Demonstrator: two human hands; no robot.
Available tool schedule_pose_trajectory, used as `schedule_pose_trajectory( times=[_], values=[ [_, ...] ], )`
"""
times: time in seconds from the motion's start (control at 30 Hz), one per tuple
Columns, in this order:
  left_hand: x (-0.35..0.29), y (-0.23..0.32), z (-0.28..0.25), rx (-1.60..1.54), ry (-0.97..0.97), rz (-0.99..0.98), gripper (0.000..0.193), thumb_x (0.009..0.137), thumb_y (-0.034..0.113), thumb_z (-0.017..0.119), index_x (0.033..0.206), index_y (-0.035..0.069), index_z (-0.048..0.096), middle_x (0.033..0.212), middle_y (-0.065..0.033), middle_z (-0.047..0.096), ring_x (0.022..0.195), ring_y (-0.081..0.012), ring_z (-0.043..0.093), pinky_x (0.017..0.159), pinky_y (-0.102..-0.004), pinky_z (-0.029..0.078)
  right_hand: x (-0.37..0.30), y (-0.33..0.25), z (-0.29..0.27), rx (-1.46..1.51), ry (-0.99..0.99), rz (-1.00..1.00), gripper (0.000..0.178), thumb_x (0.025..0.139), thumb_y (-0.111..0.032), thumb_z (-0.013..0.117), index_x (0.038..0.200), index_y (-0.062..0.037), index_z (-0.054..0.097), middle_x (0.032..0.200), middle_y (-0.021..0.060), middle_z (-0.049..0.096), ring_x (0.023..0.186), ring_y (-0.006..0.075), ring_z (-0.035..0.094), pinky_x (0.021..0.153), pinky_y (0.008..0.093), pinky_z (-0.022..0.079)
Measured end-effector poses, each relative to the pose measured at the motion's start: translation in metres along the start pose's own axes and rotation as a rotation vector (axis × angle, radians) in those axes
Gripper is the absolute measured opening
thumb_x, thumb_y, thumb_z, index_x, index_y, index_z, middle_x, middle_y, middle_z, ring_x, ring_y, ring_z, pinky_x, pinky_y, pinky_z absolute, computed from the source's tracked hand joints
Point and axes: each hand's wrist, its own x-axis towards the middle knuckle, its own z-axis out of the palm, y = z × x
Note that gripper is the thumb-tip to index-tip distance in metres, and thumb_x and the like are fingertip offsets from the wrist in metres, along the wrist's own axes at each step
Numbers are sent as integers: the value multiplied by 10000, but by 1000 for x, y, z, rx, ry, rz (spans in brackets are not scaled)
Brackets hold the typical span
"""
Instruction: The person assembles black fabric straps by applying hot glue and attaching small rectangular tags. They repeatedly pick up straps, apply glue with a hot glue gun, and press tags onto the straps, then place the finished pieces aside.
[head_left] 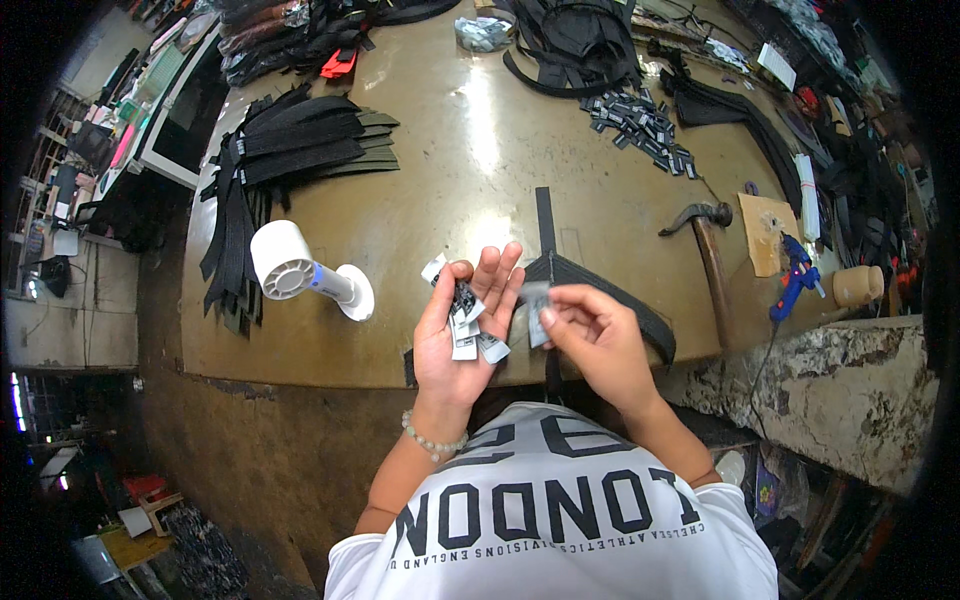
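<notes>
My left hand (440, 345), palm up with a beaded bracelet at the wrist, cups several small white and grey fabric labels (465, 345). Its thumb presses on them while the other fingers stretch upward. Just to the right, my right hand (606, 345) pinches a single greyish label (537, 312) between thumb and fingers, apart from the bunch. Beneath the hands, on the table near its front edge, lie folded black straps (620, 300). A narrow black strip (545, 215) runs away from them toward the far side.
A white handheld fan (290, 262) stands left, by stacked black straps (300, 135). To the right are a hammer (710, 260), a blue glue gun (795, 280) and a tape roll (858, 286). Small dark pieces (640, 128) are heaped farther back, beside black webbing (580, 45).
</notes>
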Motion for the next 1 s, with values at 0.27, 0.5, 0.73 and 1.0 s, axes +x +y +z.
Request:
schedule_pose_trajectory(
  times=[0.27,0.5,0.73,1.0],
  values=[
    [3,-10,-12,291,53,125,333,1071,280,353,973,90,608,1289,-114,605,1351,-299,448,1170,-487,315,11,15,20,-19,-186,67,276,931,-99,674,1137,80,632,1022,83,639,881,83,621,706,223,525],
    [2,-15,-15,224,62,118,283,1066,270,395,1043,60,583,990,-73,611,1118,-277,573,1112,-455,402,-2,17,22,-53,-143,54,330,919,-74,684,1190,92,597,1051,91,663,892,91,630,791,244,540],
    [9,-6,-13,64,46,141,280,1080,242,370,1238,53,503,770,0,442,829,-153,526,1087,-387,401,-3,8,2,154,-136,222,339,909,-39,689,1210,79,589,1016,87,676,874,102,640,778,237,532],
    [5,-5,-6,208,234,60,207,1044,226,420,1119,61,520,812,-13,480,718,-121,485,614,-257,495,-9,-24,-7,116,-59,-121,296,940,-6,637,1220,75,592,1063,119,680,931,135,660,784,259,550]
  ],
)
